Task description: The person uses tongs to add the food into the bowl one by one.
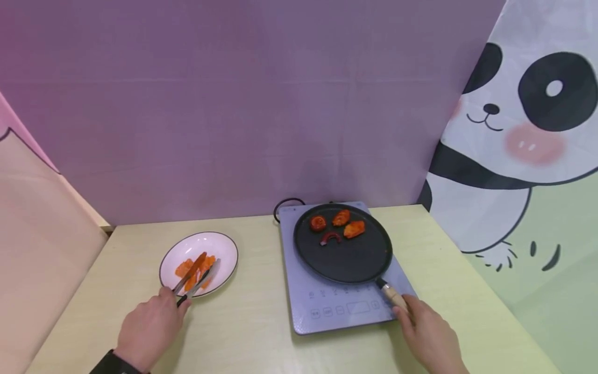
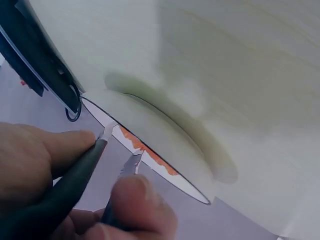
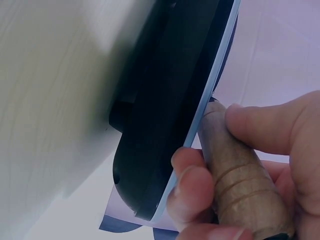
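Observation:
My left hand grips a pair of tongs with dark handles. Their two metal arms stand apart over the orange food pieces on a white, dark-rimmed plate. In the left wrist view, thumb and fingers wrap the tong handles. My right hand holds the wooden handle of a flat black frying pan. Inside the pan, near its far side, lie two reddish-orange pieces, a round red piece and a curved dark-red piece.
The pan sits on a grey induction cooker, whose touch controls face me. A black cord loops behind it. Plate and cooker share a pale wooden table, backed by a purple cloth. A panda-print cloth hangs at right.

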Demonstrator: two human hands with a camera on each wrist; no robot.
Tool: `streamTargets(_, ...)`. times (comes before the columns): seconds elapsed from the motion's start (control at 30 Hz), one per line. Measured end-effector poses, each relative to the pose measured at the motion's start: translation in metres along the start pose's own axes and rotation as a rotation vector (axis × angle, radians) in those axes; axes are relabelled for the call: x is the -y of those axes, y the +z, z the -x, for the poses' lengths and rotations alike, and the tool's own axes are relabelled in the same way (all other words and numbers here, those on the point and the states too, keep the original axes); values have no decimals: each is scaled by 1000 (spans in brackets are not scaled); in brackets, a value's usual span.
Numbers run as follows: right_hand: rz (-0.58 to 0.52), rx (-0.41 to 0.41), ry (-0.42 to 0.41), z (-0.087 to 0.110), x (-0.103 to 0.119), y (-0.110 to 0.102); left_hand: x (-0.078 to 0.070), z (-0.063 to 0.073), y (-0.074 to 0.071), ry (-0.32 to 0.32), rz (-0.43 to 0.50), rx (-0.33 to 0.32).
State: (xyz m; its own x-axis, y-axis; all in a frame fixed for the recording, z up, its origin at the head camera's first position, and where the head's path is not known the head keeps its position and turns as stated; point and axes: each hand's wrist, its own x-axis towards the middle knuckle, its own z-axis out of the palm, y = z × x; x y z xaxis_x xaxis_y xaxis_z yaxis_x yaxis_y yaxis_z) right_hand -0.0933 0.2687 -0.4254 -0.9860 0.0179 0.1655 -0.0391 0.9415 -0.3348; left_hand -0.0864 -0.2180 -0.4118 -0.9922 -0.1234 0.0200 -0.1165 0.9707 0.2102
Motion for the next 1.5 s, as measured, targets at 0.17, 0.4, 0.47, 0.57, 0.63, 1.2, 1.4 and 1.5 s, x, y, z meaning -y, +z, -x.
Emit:
streamTargets(0.17, 1, -10, -8, -1, 0, 0, 7, -1, 4, 61, 7, -62)
streamTargets(0.4, -3, -20, -16, 0, 0, 0, 15, -2, 7, 79, 13, -50)
streamTargets(0.47, -5, -22, -20, -1, 0, 0, 16, -2, 6, 65, 21, -41)
streamTargets(0.57, -4, -29, -26, -1, 0, 1, 17, -2, 5, 49, 18, -29)
streamTargets(0.63, -3, -31, -28, -1, 0, 1, 17, -1, 4, 38, 10, -13)
streamTargets(1.2, 1, -18, -21, 0, 1, -1, 16, 2, -2, 57, 31, 28)
streamTargets(1.4, 0, -13, -15, 1, 1, -1, 18, 1, 1, 48, 44, 21)
streamTargets(1.5, 1, -14, -15, 1, 0, 0, 19, 1, 2, 58, 38, 13)
